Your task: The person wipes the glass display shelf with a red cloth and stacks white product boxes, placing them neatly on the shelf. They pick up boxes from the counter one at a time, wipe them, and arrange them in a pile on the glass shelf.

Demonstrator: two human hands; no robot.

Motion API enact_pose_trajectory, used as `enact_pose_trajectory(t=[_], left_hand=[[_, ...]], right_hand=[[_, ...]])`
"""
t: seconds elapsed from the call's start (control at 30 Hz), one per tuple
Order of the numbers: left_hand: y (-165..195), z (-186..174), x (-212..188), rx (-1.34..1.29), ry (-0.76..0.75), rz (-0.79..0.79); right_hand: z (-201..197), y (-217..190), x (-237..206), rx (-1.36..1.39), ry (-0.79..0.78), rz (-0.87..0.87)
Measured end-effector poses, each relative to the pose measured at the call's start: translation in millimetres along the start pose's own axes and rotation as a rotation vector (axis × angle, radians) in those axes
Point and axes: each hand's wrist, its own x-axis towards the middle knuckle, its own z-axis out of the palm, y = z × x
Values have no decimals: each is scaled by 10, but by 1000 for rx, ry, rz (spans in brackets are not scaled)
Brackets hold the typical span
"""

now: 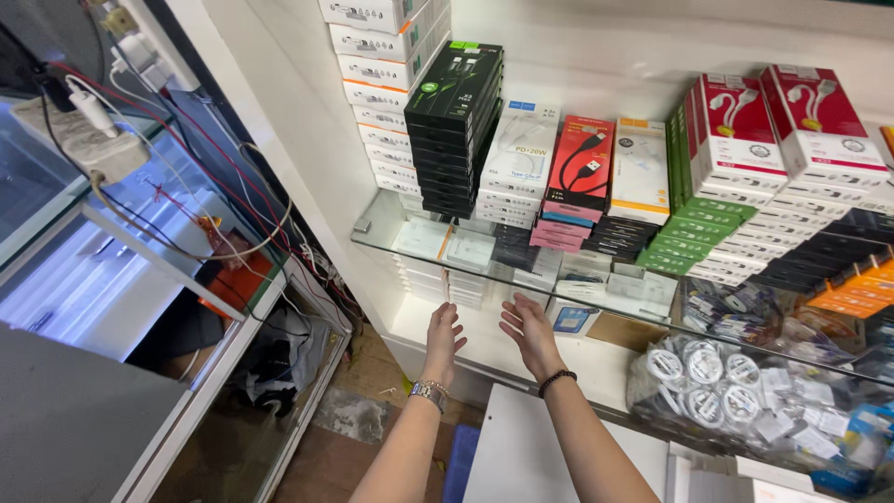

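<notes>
My left hand (443,337) and my right hand (527,332) are raised side by side below the front edge of a glass shelf (372,231), fingers spread, holding nothing. A metal watch sits on my left wrist and a dark bead bracelet on my right. Just beyond my fingertips, on the lower white shelf (484,349), lie flat white boxes (445,279). On the glass shelf above stand a tall stack of black boxes (456,130), white boxes (518,158) and a red-and-black cable box (579,166).
Green, red-and-white and orange box stacks (745,177) fill the shelf's right side. Bagged white cables (717,377) lie lower right. A glass counter (140,242) with tangled wires and a power strip (79,135) stands to the left. Wooden floor shows below.
</notes>
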Motion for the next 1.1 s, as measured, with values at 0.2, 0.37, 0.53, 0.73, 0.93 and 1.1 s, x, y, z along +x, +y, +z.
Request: enact_pose_trajectory(t=[0.2,0.37,0.53,0.73,0.93,1.1], left_hand=[[52,224,341,66,-188,-36],[28,324,540,42,-232,-64],[-43,336,711,12,-233,-89],[-78,345,913,-88,-197,-132],[69,351,1020,-216,-79,-163],[205,468,1166,-313,-85,-121]], right_hand=[[300,-224,674,205,10,32],[504,-272,967,436,30,64],[392,-193,1009,295,153,-268],[-133,-279,999,-58,234,-252],[-245,-72,972,-352,317,-134],[176,130,1115,-208,-6,-20]])
